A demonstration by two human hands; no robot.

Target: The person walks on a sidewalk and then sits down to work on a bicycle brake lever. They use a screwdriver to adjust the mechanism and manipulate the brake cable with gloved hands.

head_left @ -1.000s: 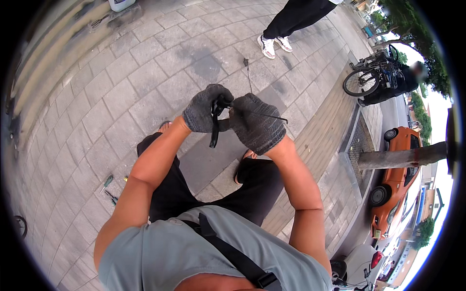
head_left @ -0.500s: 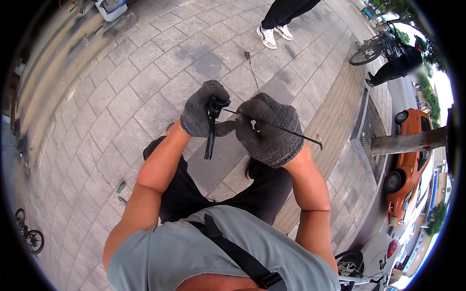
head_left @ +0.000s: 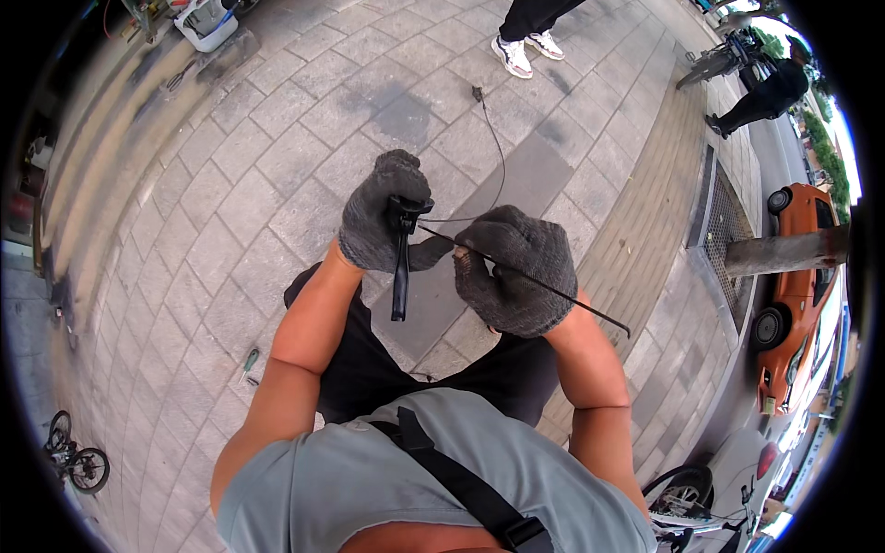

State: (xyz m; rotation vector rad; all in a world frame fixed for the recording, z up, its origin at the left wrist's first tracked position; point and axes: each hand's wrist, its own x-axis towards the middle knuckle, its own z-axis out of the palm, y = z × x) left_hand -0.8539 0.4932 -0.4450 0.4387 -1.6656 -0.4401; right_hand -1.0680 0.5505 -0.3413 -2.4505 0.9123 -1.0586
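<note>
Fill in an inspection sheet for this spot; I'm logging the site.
Surface: grey paving, dark stain.
Job's things: black lever in left hand; thin cable in right hand.
Clutter: small green tool on paving.
Grippers: both hands gloved, fingers closed.
Cables: thin cable trails across paving to far end.
Surroundings: bystander's white shoes, orange car, tree trunk, small bicycle, crate.
</note>
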